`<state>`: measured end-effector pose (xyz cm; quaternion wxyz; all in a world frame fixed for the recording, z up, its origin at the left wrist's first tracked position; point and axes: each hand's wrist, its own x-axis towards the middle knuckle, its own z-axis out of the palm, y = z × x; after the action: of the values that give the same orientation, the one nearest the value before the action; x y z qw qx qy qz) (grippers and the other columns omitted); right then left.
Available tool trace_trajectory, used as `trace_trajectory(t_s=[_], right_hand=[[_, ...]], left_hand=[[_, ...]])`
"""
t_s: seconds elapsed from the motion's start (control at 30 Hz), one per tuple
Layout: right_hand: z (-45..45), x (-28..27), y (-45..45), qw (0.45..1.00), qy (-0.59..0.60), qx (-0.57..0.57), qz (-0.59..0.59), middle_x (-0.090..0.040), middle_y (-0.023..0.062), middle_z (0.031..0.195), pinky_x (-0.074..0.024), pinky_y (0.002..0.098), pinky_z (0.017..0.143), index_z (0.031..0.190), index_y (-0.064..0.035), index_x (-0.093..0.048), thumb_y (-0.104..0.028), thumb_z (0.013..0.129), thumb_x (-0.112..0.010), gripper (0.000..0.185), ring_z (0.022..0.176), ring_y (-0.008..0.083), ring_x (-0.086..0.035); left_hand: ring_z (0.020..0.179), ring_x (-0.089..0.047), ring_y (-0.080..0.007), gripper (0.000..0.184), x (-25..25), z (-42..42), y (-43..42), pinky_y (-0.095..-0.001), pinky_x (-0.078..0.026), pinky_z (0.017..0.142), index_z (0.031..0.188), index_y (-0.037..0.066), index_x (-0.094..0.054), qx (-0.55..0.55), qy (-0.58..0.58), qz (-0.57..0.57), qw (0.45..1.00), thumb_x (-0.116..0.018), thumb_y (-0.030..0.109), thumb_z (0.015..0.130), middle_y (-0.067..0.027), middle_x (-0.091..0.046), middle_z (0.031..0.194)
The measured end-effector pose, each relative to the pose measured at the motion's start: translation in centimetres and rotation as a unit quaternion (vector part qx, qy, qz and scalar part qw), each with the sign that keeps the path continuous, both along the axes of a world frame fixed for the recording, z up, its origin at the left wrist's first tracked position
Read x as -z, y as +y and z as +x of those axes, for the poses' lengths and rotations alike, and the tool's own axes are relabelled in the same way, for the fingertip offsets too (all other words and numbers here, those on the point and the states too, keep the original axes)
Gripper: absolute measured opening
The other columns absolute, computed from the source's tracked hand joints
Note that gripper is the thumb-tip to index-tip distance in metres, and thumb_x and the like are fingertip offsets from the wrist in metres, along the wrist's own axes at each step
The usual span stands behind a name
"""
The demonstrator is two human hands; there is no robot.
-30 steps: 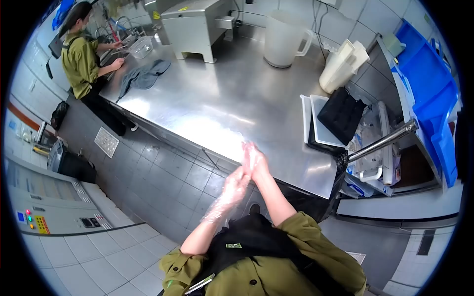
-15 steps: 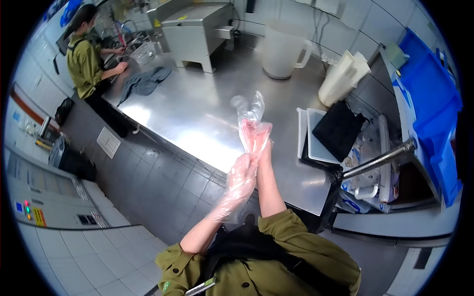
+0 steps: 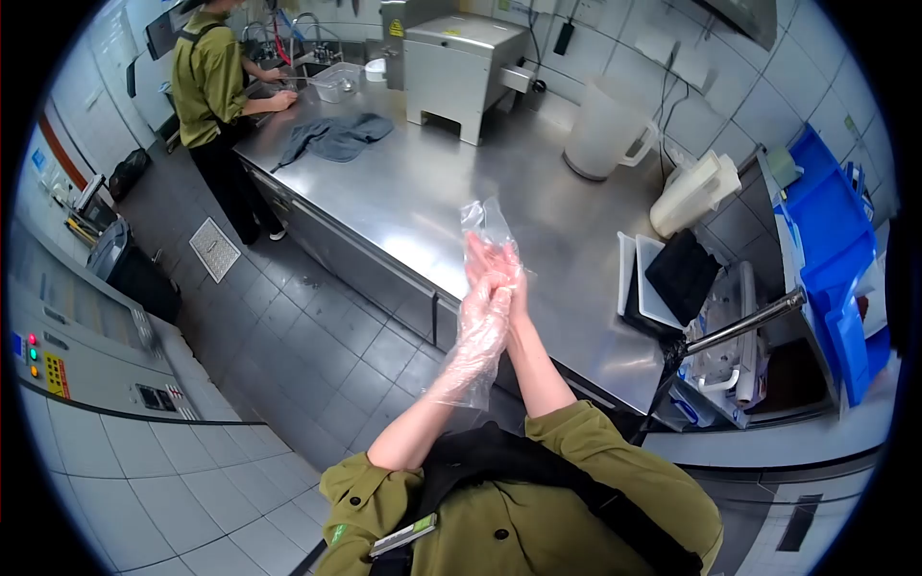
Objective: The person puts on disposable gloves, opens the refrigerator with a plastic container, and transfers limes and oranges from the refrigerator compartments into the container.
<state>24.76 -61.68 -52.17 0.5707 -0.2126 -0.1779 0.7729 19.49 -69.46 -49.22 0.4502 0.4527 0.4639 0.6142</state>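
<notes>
Silver steel counter (image 3: 423, 206), near edge: above it, our gloved left hand (image 3: 483, 312) clasps the loose, clear plastic glove (image 3: 488, 223) on our right hand (image 3: 495, 259), fingers extended.

On the counter (image 3: 552, 226), a cloth (image 3: 341, 136) lies left of a metal machine (image 3: 451, 77), before a plastic tub (image 3: 336, 84). A measuring jug (image 3: 603, 125) stands right of the machine (pitchers (image 3: 690, 197) farther right), with trays (image 3: 680, 278) before the pitchers.

Commercial kitchen, stainless steel counter (image 3: 432, 202), sink taps (image 3: 312, 36), tiled walls (image 3: 691, 125)
</notes>
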Motion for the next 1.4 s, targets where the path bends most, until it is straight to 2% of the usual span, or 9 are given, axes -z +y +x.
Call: trace_trajectory(t_s=[0.23,0.33,0.63,0.9,1.0,1.1,1.17,1.23,1.4], right_hand=[[-13.2,2.1,0.5,0.965,-0.257,-0.039,0.042,-0.045,0.0109,0.128,-0.0283,0.0324,0.098,0.114,-0.0015,-0.047,-0.041,0.088,-0.044,0.047,0.12,0.0142,-0.037],[-15.9,-0.2,1.6,0.846,-0.519,-0.097,0.071,-0.049,0.0123,0.122,-0.034,0.0307,0.092,0.118,0.0005,-0.049,-0.056,0.085,-0.043,0.066,0.117,0.016,-0.04],[-24.3,0.6,4.8,0.92,-0.068,-0.382,0.053,-0.036,-0.0058,0.134,-0.0444,0.0438,0.079,0.132,-0.0137,-0.037,-0.069,0.08,-0.031,0.077,0.105,0.0197,-0.046],[-32.9,2.5,13.8,0.939,0.009,-0.339,-0.052,-0.043,0.0139,0.126,-0.0312,0.0597,0.091,0.123,-0.003,-0.042,-0.067,0.083,-0.027,0.077,0.121,0.0359,-0.037],[-35.1,2.2,17.7,0.907,0.153,-0.386,-0.072,-0.038,0.0173,0.132,-0.0224,0.064,0.095,0.123,-0.0022,-0.042,-0.064,0.085,-0.021,0.075,0.123,0.0404,-0.032],[-36.2,-0.2,19.8,0.859,0.267,-0.427,-0.093,-0.035,0.0188,0.134,-0.0173,0.0651,0.097,0.126,-0.0014,-0.039,-0.061,0.086,-0.02,0.074,0.126,0.0414,-0.027],[-37.3,-1.3,20.3,0.862,0.238,-0.425,-0.136,-0.034,0.0192,0.134,-0.0157,0.0651,0.098,0.126,-0.001,-0.038,-0.062,0.086,-0.02,0.076,0.127,0.0413,-0.025],[-38.8,-0.9,21.3,0.854,0.238,-0.436,-0.156,-0.034,0.0189,0.135,-0.0153,0.0646,0.098,0.128,-0.0014,-0.036,-0.062,0.086,-0.02,0.076,0.126,0.0411,-0.025],[-40.3,0.6,23.6,0.86,0.229,-0.428,-0.159,-0.038,0.0182,0.131,-0.0228,0.0576,0.099,0.131,-0.0035,-0.034,-0.061,0.085,-0.026,0.074,0.121,0.0424,-0.033]], left_hand=[[0.077,-0.045,-0.0084,0.015,1.0,-12.1,-2.0,-0.0227,-0.039,0.073,0.093,0.003,-0.054,-0.06,0.018,0.027,0.998,-0.05,0.016,0.088,0.0011,-0.051,0.08],[0.075,-0.045,-0.0089,0.015,1.2,-15.1,-2.6,-0.0236,-0.04,0.071,0.093,0.002,-0.054,-0.074,0.045,0.009,0.996,-0.049,0.016,0.088,-0.0003,-0.052,0.078],[0.078,-0.055,-0.0335,0.013,0.6,-21.9,0.1,-0.039,-0.043,0.073,0.088,0.002,-0.057,-0.25,0.264,0.148,0.92,-0.049,0.012,0.084,-0.0144,-0.057,0.082],[0.077,-0.055,-0.0324,0.011,0.9,-28.1,8.6,-0.0386,-0.044,0.069,0.089,0.001,-0.056,0.008,0.23,0.197,0.953,-0.052,0.008,0.081,-0.0158,-0.057,0.083],[0.077,-0.055,-0.028,0.011,1.8,-31.1,10.3,-0.0382,-0.045,0.074,0.086,0.004,-0.057,-0.1,0.408,0.233,0.877,-0.059,0.009,0.076,-0.0119,-0.056,0.078],[0.103,-0.048,-0.0233,0.045,0.8,-39.5,12.2,-0.0342,-0.04,0.088,0.117,0.002,-0.042,-0.324,0.139,-0.117,0.928,-0.052,0.034,0.087,-0.013,-0.047,0.115],[0.125,-0.028,-0.0269,0.068,1.9,-42.7,15.8,-0.0351,-0.032,0.098,0.135,0.004,-0.02,-0.23,-0.099,-0.176,0.952,-0.042,0.049,0.088,-0.0164,-0.027,0.136],[0.108,-0.045,-0.0213,0.053,5.2,-44.9,18.9,-0.0313,-0.04,0.086,0.125,0.005,-0.04,-0.164,-0.264,-0.176,0.934,-0.049,0.042,0.088,-0.0143,-0.046,0.119],[0.054,-0.051,-0.015,0.023,4.1,-49.4,21.5,-0.0288,-0.042,0.054,0.078,0.003,-0.061,-0.313,0.173,-0.108,0.928,-0.06,0.025,0.083,-0.0063,-0.057,0.059]])
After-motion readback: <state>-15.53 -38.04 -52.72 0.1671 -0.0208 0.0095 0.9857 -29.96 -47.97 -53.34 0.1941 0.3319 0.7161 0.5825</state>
